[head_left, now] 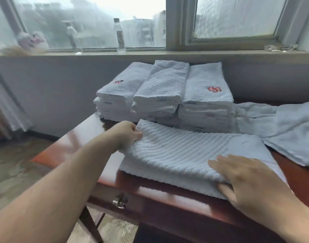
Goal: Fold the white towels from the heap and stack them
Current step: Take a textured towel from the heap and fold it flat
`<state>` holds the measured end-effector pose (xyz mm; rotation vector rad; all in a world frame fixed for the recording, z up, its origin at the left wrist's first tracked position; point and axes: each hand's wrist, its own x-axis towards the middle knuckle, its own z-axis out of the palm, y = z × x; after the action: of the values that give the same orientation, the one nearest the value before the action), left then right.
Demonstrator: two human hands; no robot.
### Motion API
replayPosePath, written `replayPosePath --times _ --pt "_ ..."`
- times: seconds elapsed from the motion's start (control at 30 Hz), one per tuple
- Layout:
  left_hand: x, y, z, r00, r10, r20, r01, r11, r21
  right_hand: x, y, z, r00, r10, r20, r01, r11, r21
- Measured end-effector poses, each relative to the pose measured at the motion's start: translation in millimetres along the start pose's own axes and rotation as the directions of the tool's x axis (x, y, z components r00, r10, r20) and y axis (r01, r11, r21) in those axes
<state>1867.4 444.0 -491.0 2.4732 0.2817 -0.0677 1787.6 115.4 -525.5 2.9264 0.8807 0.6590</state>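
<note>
Red wooden desk (pixel 76 142) under rain-streaked window; bottle (pixel 119 35) on sill. At desk's back, three stacks (pixel 160 90) of folded white towels, side by side. Heap (pixel 286 130) of loose towels at right, touching right stack. Ribbed towel (pixel 176 151) lies doubled before us. Our left hand (pixel 127 135) grips its far left corner, fingers curled round edge. Our right hand (pixel 246 178) holds near right end: fingers flat on top layer, thumb beneath.

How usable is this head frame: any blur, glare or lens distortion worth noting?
Head view: daylight from the window, blown out; bottle on the sill blurred; pale glare on the table near the left hand; wide lens slants window frames; ribbed towel and right hand readable.
</note>
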Motion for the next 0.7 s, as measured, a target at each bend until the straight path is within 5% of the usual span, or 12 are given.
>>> replayPosePath --times 0.13,0.2,0.27,0.4,0.6,0.7 --pt "-5.7 0.9 8.9 0.988 0.021 -0.153 0.041 0.919 0.392 -1.9 1.0 -15.0 1.000 -0.012 0.020 0.012 1.000 -0.001" --pt "-10.3 10.6 18.5 0.962 0.151 -0.228 -0.012 0.856 0.517 0.8 0.7 -19.8 0.980 0.053 0.194 -0.073 0.992 0.102" --pt "-14.8 26.7 31.2 0.920 0.343 -0.187 -0.202 0.827 0.525 4.4 4.1 -21.4 0.939 0.075 0.335 -0.146 0.971 0.189" --pt "-19.2 50.3 54.8 0.794 0.598 -0.114 -0.446 0.699 0.560 19.9 22.1 -20.4 0.946 0.285 0.157 -0.318 0.910 0.265" --pt "-10.9 34.3 75.2 0.827 0.539 0.161 -0.543 0.690 0.479 18.1 39.5 5.8 0.741 0.507 0.441 -0.611 0.781 0.129" --pt "-10.6 27.6 82.3 0.853 0.479 0.206 -0.518 0.733 0.441 9.7 41.4 16.8 0.755 0.510 0.412 -0.621 0.758 0.201"
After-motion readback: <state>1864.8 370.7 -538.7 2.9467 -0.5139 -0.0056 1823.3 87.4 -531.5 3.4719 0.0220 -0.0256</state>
